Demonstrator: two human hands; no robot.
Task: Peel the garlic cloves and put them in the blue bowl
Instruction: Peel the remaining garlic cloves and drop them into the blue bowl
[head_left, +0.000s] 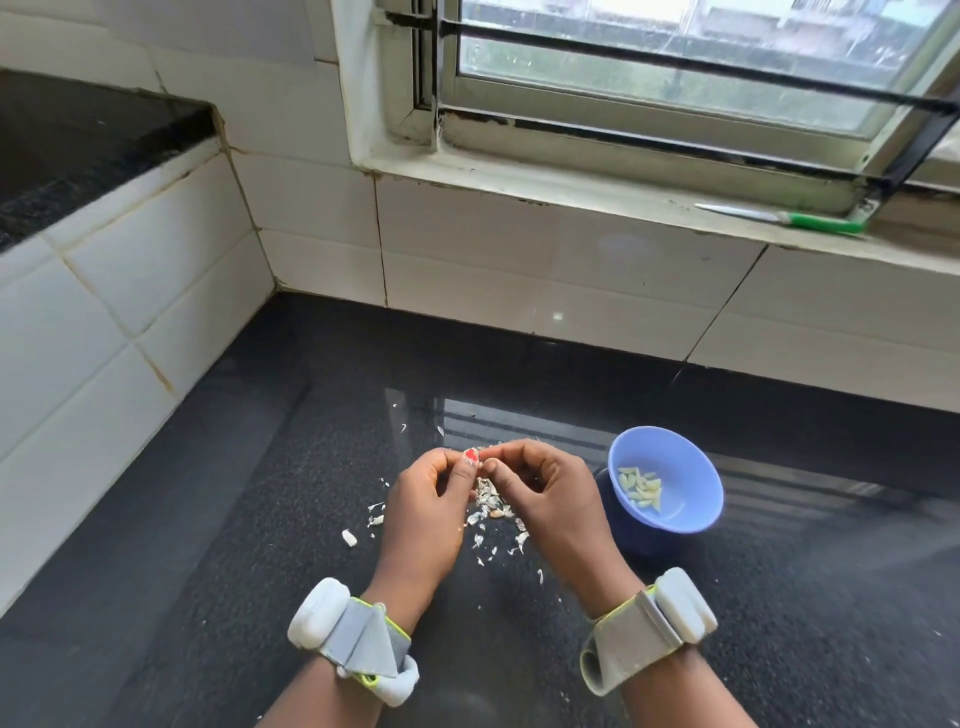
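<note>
With both hands raised together over the black counter (779, 649), the left hand (423, 512) and right hand (550, 499) meet at their fingertips above a heap of garlic skins (491, 506). Left hand: fingers curled inward, thumb w/ a red-painted nail (471, 455) pressed up against the right hand's fingertips. Right hand: fingers likewise curled, thumb & forefinger closed to a tight pinch at the meeting point. A small pale scrap shows betw. the two sets of fingertips at approx. the pinch; whether it is a clove or only skin cannot be told, as the fingers hide most of it. Neither hand is spread; both grips are nearly fully closed round that small item. Blue bowl (691, 467): stands on the counter just beside the right hand, to its right, not touched by it; it holds several peeled cloves (641, 491), pale yellow-green, lying toward the bowl's left inner side. Loose skin flakes lie scattered on the counter under & around the hands, incl. one larger white piece (349, 538) to the left of the left hand. Each wrist bears a grey strap w/ a white unit (left wrist band (353, 636), right wrist band (649, 626)). On the window sill (571, 192) at upper right lies a knife w/ green handle (810, 221), well apart from the hands
</note>
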